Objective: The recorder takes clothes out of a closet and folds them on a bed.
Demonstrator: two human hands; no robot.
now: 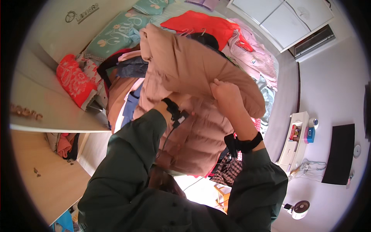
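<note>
A brown quilted puffer coat (189, 135) lies over a pile of clothes on the bed, filling the middle of the view. One puffy part, which looks like a sleeve, stretches across its top toward the right. My right hand (225, 94) is closed on the fabric of this part, fingers pinching it. My left hand (178, 101) reaches in beneath the same part; its fingers are hidden by the fabric. Both wrists wear black straps, and a small dark device with a cable (181, 119) sits at the left one.
Beyond the coat lie a red garment (201, 21), pink clothing (253, 62), hangers and green pillows (116, 36). A red floral cushion (75, 79) is at the left, above an open wooden cabinet (50, 174). On the right stand a white shelf (293, 139), a dark screen (338, 154) and a small fan (300, 209).
</note>
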